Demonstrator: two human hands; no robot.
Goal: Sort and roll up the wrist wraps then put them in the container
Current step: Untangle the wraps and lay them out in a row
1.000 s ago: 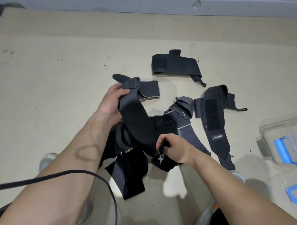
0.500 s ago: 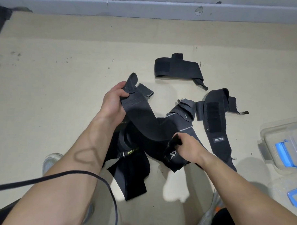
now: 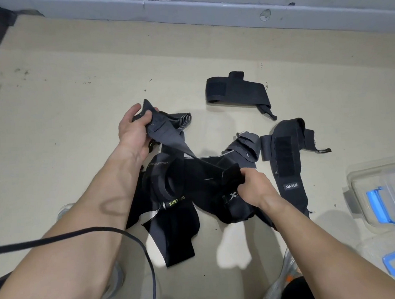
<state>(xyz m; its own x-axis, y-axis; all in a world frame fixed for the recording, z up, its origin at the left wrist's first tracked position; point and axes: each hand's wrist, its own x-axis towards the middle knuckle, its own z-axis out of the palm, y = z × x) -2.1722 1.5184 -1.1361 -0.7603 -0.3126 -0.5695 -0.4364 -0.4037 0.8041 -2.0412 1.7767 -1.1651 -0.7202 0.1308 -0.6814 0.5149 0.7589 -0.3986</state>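
The left hand [image 3: 134, 131] and right hand [image 3: 255, 187] each clamp curled fingers on an end of one dark grey wrist wrap [image 3: 170, 142] pulled taut between them above a tangled pile of wraps [image 3: 177, 239], with two loose wraps [image 3: 234, 91] beyond the right hand and the clear container [image 3: 353, 188] further right.

XUEYING wrap [image 3: 173, 202] (also BOKEERSI wrap [image 3: 158, 164]).
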